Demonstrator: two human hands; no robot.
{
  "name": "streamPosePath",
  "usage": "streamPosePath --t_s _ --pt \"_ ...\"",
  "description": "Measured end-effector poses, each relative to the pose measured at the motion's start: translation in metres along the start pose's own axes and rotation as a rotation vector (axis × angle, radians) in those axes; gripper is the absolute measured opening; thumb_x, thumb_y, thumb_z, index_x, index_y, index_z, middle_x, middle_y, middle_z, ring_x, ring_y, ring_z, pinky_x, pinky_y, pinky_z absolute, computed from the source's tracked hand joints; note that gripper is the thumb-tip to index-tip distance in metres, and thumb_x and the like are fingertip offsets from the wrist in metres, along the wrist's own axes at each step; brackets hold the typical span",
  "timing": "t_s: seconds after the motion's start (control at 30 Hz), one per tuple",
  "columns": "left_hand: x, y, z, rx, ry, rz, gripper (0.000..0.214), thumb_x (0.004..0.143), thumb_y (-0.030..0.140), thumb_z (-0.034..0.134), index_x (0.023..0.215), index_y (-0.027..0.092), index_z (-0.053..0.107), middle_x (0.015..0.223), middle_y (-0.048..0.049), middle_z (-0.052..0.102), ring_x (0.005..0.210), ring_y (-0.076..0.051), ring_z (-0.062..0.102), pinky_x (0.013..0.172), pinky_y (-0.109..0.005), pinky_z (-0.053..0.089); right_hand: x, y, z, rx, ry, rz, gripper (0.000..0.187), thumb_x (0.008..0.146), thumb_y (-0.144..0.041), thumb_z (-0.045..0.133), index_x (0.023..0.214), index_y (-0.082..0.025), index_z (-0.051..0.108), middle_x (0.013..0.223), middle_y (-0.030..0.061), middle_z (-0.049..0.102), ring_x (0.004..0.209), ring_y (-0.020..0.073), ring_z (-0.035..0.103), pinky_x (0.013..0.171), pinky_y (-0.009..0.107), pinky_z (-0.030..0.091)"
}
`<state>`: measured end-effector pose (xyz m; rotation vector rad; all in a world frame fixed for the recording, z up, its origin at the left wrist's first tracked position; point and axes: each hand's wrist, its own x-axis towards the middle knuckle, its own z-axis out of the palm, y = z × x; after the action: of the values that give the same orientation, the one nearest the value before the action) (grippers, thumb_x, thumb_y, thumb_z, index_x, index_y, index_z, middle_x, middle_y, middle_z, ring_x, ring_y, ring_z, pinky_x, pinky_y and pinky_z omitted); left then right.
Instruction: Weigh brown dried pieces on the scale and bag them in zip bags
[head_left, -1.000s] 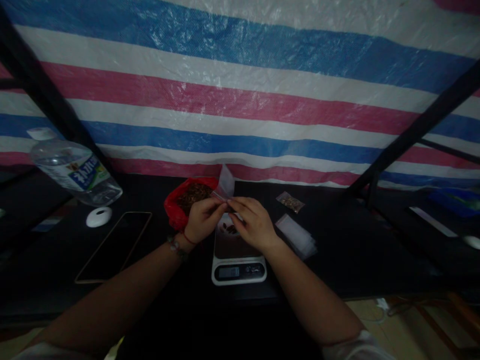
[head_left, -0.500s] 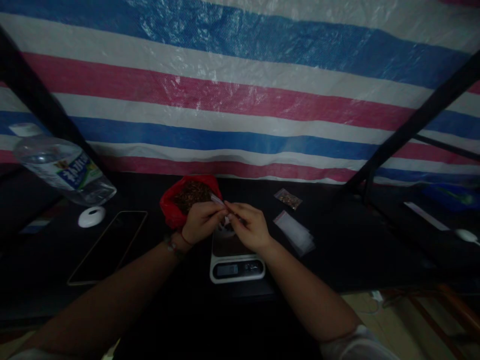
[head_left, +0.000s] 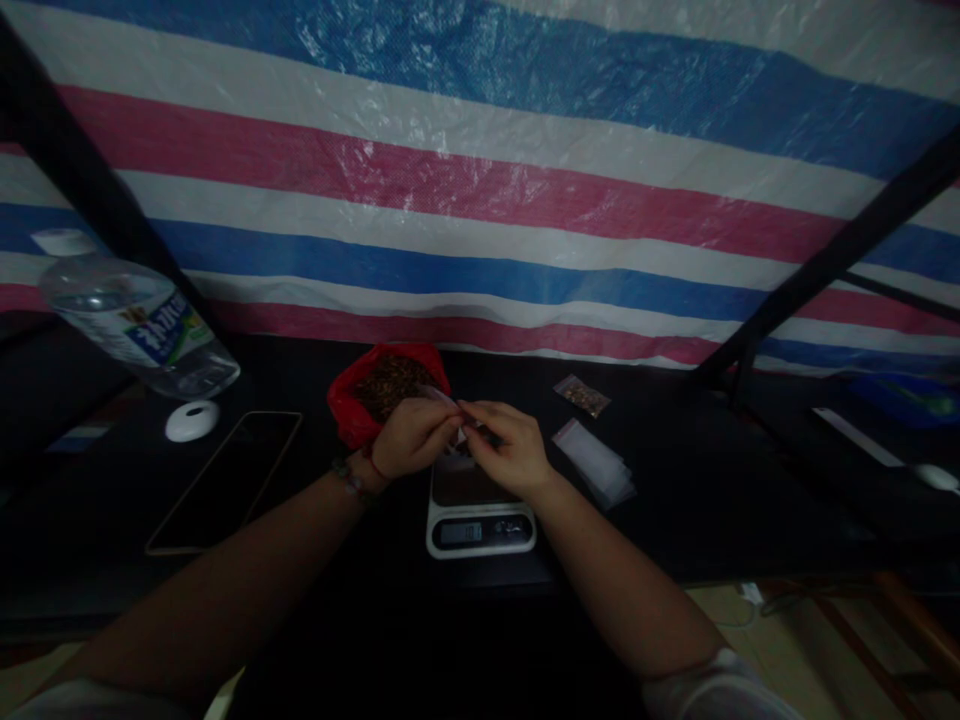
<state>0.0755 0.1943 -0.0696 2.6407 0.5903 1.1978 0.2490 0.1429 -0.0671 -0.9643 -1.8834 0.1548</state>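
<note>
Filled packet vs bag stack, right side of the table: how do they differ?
The filled packet shows brown bits inside; the bag stack looks whitish, with no contents visible.
The filled packet is a single piece; the bag stack is several bags, overlapping and slightly fanned.
The filled packet lies farther from the person than the bag stack.
Shared: both are see-through plastic, lying on the black table.

Around the left wrist run 2 bands, a thin red cord nearer the left hand and a bracelet of round pale and dark greenish beads, and loose, whitish short sleeves show on both arms.
</note>
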Motion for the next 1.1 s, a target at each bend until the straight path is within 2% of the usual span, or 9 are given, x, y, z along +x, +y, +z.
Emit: streamPosePath --t_s 0.2,0.4,0.53,0.7,0.9,1.1 --pt "0.001 0.004 -0.001 -0.109 0.100 -0.045 0.016 0.089 0.022 0.045 0.081 0.017 0.059 0.071 -0.0013 0.066 0.065 -0.012 0.061 0.063 -0.023 0.046 -0.001 0.001 0.003 0.045 0.051 0.055 0.030 0.086 -0.020 0.052 0.110 -0.026 0.068 0.100 0.0032 0.072 0.087 0.0144 0.068 0.077 0.027 0.057" --pt "0.000 0.003 0.001 -0.119 0.157 -0.080 0.010 0.087 0.021 0.050 0.085 0.017 0.059 0.067 0.0008 0.063 0.058 -0.009 0.058 0.055 -0.020 0.044 0.000 0.003 0.005 0.016 0.058 0.007 0.031 0.086 -0.018 0.051 0.112 -0.026 0.066 0.100 0.0028 0.072 0.090 0.0143 0.068 0.080 0.027 0.056" --pt "0.001 0.004 0.001 -0.118 0.187 -0.068 0.011 0.087 0.019 0.051 0.082 0.016 0.060 0.071 -0.0015 0.065 0.065 -0.011 0.061 0.060 -0.021 0.046 -0.001 0.004 0.004 0.018 0.049 -0.006 0.030 0.085 -0.022 0.056 0.114 -0.026 0.066 0.101 0.0040 0.072 0.090 0.0153 0.068 0.081 0.028 0.056" --pt "0.003 0.004 0.000 -0.054 0.147 -0.022 0.013 0.087 0.021 0.050 0.083 0.017 0.062 0.071 -0.0019 0.067 0.067 -0.012 0.063 0.063 -0.023 0.048 -0.002 0.005 0.004 0.021 0.030 0.036 0.031 0.080 -0.031 0.066 0.110 -0.024 0.068 0.099 0.0050 0.072 0.087 0.0168 0.068 0.079 0.029 0.057" --pt "0.005 0.007 -0.003 -0.021 0.132 0.049 0.014 0.086 0.020 0.051 0.081 0.016 0.063 0.069 -0.0023 0.068 0.064 -0.012 0.064 0.061 -0.022 0.048 0.000 0.001 0.002 0.013 0.025 0.046 0.023 0.087 -0.021 0.053 0.101 -0.024 0.071 0.092 0.0029 0.073 0.083 0.0146 0.068 0.075 0.027 0.055" --pt "0.008 0.013 -0.005 0.012 0.110 0.069 0.015 0.083 0.019 0.051 0.072 0.016 0.061 0.062 -0.0004 0.066 0.057 -0.010 0.061 0.056 -0.020 0.045 0.002 -0.004 0.002 -0.067 0.045 0.051 0.017 0.085 -0.021 0.053 0.081 -0.020 0.069 0.075 0.0025 0.071 0.070 0.0132 0.065 0.066 0.024 0.051"
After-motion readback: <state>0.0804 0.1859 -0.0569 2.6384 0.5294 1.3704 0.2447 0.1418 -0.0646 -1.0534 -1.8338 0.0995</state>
